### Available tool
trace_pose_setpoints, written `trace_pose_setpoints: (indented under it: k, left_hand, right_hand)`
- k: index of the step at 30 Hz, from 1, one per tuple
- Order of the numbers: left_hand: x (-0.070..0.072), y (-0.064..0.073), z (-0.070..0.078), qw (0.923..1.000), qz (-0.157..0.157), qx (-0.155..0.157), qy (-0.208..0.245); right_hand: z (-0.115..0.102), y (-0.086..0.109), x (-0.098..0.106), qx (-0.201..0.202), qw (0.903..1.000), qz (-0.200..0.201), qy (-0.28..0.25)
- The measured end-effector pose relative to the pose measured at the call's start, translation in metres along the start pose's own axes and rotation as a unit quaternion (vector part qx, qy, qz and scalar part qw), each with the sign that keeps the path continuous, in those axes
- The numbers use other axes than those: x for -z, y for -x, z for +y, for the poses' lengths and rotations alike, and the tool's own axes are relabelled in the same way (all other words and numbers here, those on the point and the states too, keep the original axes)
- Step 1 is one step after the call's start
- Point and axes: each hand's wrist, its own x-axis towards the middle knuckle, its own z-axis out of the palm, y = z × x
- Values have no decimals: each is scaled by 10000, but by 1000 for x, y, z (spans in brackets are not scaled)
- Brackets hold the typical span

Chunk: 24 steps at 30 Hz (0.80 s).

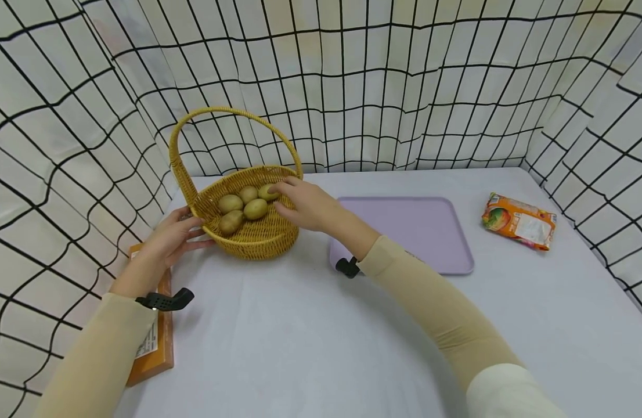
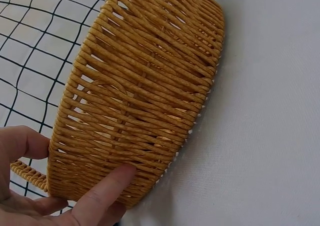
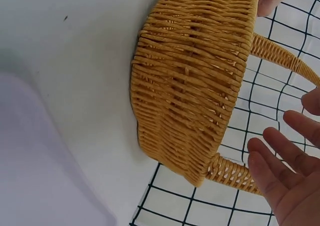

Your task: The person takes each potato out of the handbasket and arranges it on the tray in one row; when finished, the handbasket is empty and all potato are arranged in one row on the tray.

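Observation:
A yellow-brown wicker basket [image 1: 258, 247] with a tall arched handle [image 1: 224, 109] stands at the back left of the table. Several potatoes [image 1: 255, 209] lie grouped inside it. My left hand [image 1: 169, 235] grips the basket's left end. In the left wrist view one of its fingers [image 2: 107, 188] presses the woven outer wall, while another digit bends at the rim. Over the right side of the basket reaches my right hand [image 1: 305, 203], its fingertips right at the rightmost potato [image 1: 269, 192]. The right wrist view shows its fingers [image 3: 295, 156] loosely spread above the rim, the potatoes hidden behind the wall.
A flat lilac tray [image 1: 420, 223] lies right of the basket, partly under my right forearm. Farther right is an orange packet [image 1: 519, 222]. An orange box [image 1: 161, 348] sits below my left forearm. Black wire grid [image 1: 373, 72] fences the back and sides.

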Motion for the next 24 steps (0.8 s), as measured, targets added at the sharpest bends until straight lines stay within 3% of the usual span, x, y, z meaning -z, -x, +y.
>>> trace_pose_setpoints:
  k: [9, 15, 24]
  left_hand:
    - [-4, 0, 0, 9998, 32, -153, -112]
    - [-9, 4, 5, 9999, 70, 8, -129]
    - [-20, 6, 7, 9996, -246, 24, -170]
  right_hand:
    - [-4, -16, -13, -519, 9970, -457, -337]
    - [-3, -19, -14, -622, 9959, -511, -422]
    - [7, -21, -12, -961, 9902, -568, -839]
